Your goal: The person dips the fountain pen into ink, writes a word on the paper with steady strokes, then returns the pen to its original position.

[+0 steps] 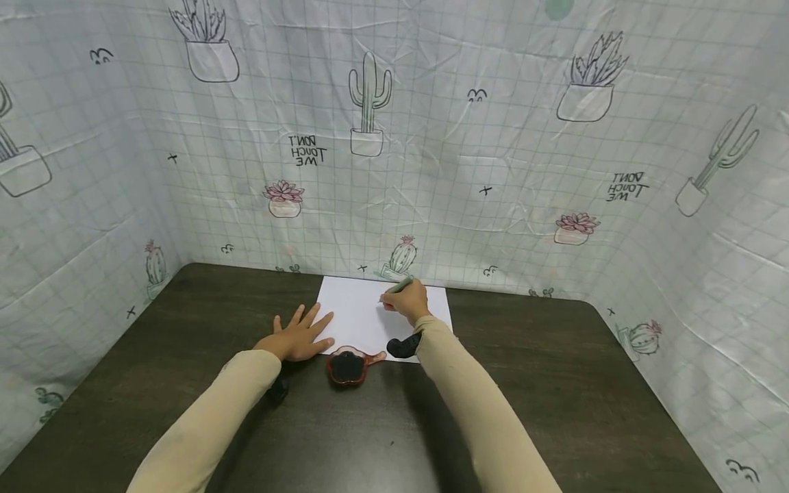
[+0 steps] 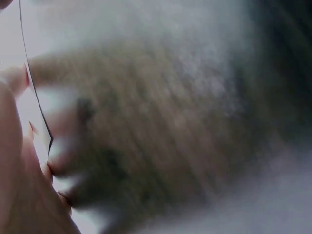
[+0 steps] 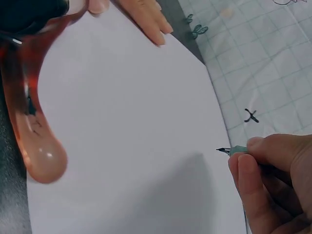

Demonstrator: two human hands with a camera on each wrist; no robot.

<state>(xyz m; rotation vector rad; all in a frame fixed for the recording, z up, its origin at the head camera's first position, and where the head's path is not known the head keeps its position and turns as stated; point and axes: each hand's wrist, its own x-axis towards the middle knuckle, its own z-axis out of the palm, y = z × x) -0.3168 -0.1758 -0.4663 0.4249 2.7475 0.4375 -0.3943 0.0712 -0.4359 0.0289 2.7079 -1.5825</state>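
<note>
A sheet of white paper (image 1: 354,308) lies at the back of the dark table. My right hand (image 1: 409,301) pinches a pale green pen (image 1: 401,285) over the paper's right half. The pen's dark tip (image 3: 223,150) points at the sheet, a little apart from the shadow on it. My left hand (image 1: 298,339) lies flat with fingers spread, fingertips across the paper's left edge. Between the hands, a red flower-shaped hand mirror (image 1: 346,368) rests at the paper's front edge, its handle (image 3: 46,156) over the sheet. The left wrist view is mostly blurred.
The dark wooden table (image 1: 320,438) has rounded back corners. A white cloth (image 1: 431,157) with cactus drawings and a grid hangs behind it and along both sides. A black device (image 1: 403,346) sits at my right wrist, another dark one (image 1: 279,390) at the left.
</note>
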